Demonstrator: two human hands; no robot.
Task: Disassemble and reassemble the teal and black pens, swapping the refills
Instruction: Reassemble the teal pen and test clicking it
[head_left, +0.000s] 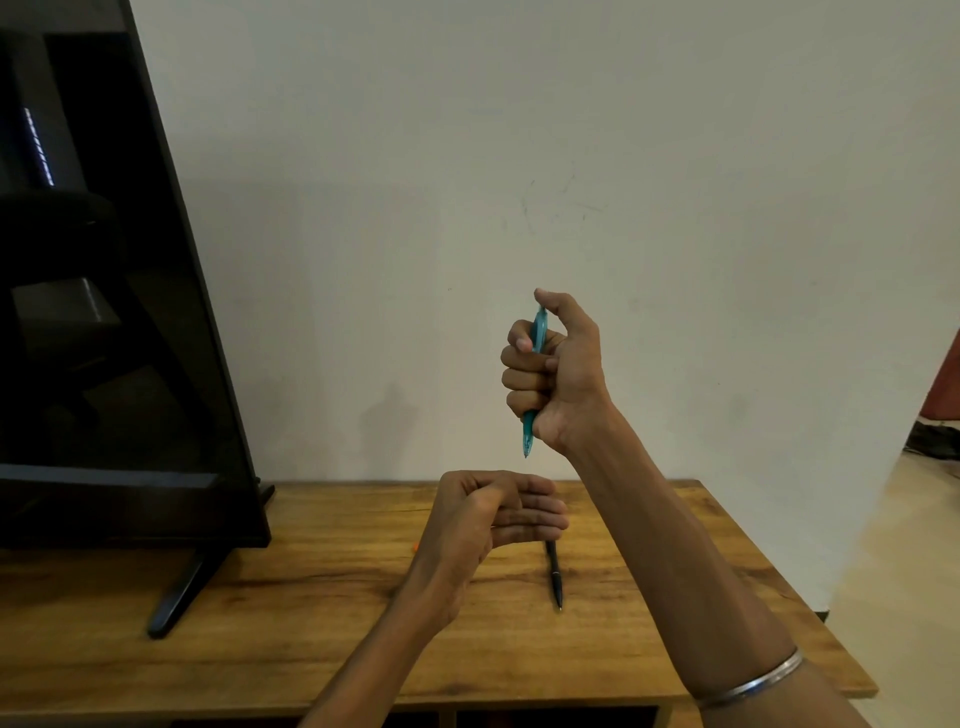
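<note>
A: State the grip.

B: My right hand is fisting the teal pen at frame centre, thumb pressing on its upper end. The long axis is running near vertical, tip pointing down.

A: And the other hand?

B: My left hand is hovering just below that tip, fingers loosely curled, holding nothing I can see. In my judgement it is the nearer hand for taking the tip section and unscrewing it.

A: Where is the second pen?

B: The black pen is lying on the table, lower centre, just right of my left hand, axis running toward me.

A: Surroundings?

B: A wooden top, a plain wall behind, and a dark TV standing at upper left.
</note>
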